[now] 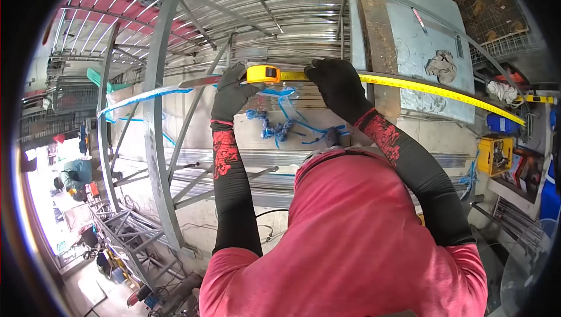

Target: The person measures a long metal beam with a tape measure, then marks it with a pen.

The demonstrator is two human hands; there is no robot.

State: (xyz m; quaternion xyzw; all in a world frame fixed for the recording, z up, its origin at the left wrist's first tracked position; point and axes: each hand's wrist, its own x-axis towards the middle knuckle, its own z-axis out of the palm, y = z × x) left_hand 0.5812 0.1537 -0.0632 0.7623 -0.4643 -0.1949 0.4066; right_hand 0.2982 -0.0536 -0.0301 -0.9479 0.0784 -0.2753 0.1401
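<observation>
My left hand point(228, 96), in a grey glove, is closed at the left end of a yellow tape measure point(263, 74). The yellow tape blade point(432, 88) is pulled out and stretches far to the right, curving down in this view. My right hand point(340, 88), in a dark glove, pinches the blade just right of the case. A long metal strip edged with blue film point(153, 94) reaches leftward from my left hand. Below the tape, crumpled blue plastic wrap point(274, 127) hangs over the light floor area.
A grey steel post point(156, 118) stands left. Metal tubes point(274, 168) lie below my arms. On the right are a pale blue board point(429, 42) with a marker point(419, 20) and crumpled rag point(441, 66), and a yellow tool box point(495, 154). A person point(77, 175) bends at far left.
</observation>
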